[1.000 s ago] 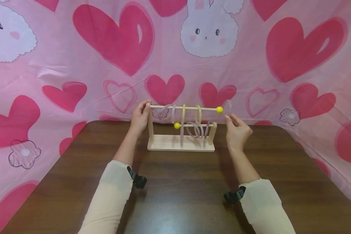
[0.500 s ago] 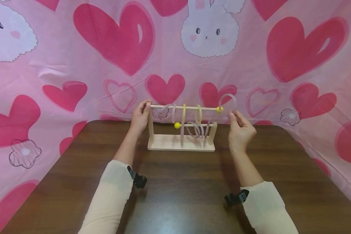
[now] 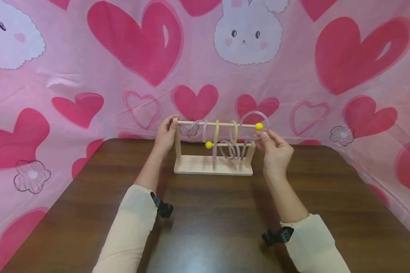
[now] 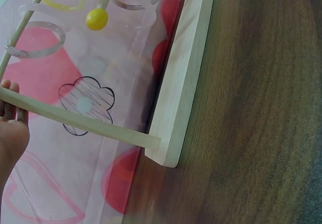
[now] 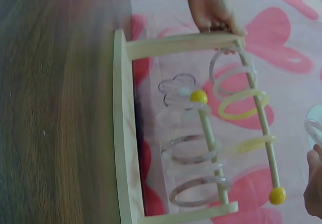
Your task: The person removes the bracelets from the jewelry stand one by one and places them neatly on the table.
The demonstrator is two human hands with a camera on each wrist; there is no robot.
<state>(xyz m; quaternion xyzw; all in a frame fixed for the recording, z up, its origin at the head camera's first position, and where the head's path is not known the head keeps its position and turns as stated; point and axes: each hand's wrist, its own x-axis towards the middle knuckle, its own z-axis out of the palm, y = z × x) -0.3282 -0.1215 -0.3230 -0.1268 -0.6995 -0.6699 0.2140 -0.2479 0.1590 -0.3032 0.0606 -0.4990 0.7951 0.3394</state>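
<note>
A wooden bangle stand (image 3: 213, 170) has two rods ending in yellow balls. My left hand (image 3: 165, 135) grips the top of its left upright post, fingers behind and thumb in front. My right hand (image 3: 277, 157) pinches a clear bangle (image 3: 254, 112) by its lower edge. In the head view this bangle overlaps the upper rod's yellow ball (image 3: 259, 126). Seen from the right wrist, the held bangle (image 5: 313, 127) shows at the right edge, beside the rod end. Yellow bangles (image 3: 216, 131) and pale lilac ones (image 3: 205, 131) hang on the upper rod (image 3: 225, 124).
Several clear bangles (image 3: 231, 150) hang on the lower rod, whose yellow ball (image 3: 208, 145) points left. The stand is near the back of a dark wooden table (image 3: 205, 212). A pink cloth (image 3: 198, 72) with hearts and rabbits hangs behind.
My right hand has brought the bangle up and then left, from beside the upper rod's ball to overlapping the rod end. The left hand stays on the post.
</note>
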